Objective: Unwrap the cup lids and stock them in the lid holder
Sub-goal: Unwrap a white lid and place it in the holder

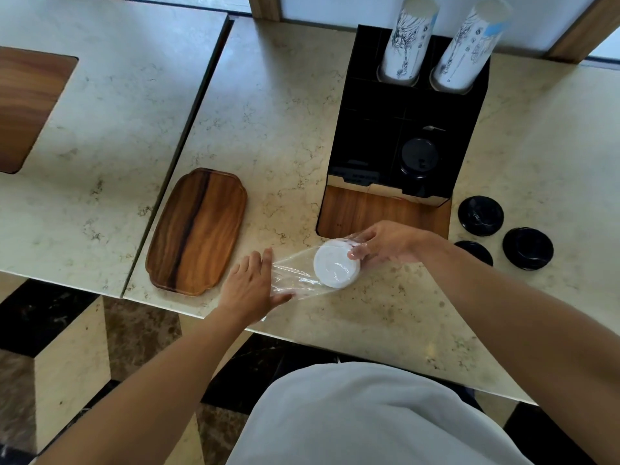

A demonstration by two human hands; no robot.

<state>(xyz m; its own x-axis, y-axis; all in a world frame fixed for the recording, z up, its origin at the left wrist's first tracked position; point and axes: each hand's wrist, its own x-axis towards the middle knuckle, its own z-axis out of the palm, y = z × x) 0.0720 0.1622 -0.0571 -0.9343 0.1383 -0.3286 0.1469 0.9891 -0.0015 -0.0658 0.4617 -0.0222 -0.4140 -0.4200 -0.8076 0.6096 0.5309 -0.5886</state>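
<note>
Right hand (385, 245) grips white lids (336, 263) in clear wrap (292, 275); left hand (250, 286) pins the wrap's end on the table (302, 95). Lid holder (399, 129) at twelve o'clock.

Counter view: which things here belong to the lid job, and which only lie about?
Job: white lids, clear wrap, black lid holder, loose black lids, both hands.
Lying about: wooden tray, paper cup stacks.

You have one white lid stack (336, 263) in one plastic wrap (292, 273), three black lids (480, 215) loose on the surface (369, 323), two cup stacks (407, 38), one wooden tray (198, 229)
</note>
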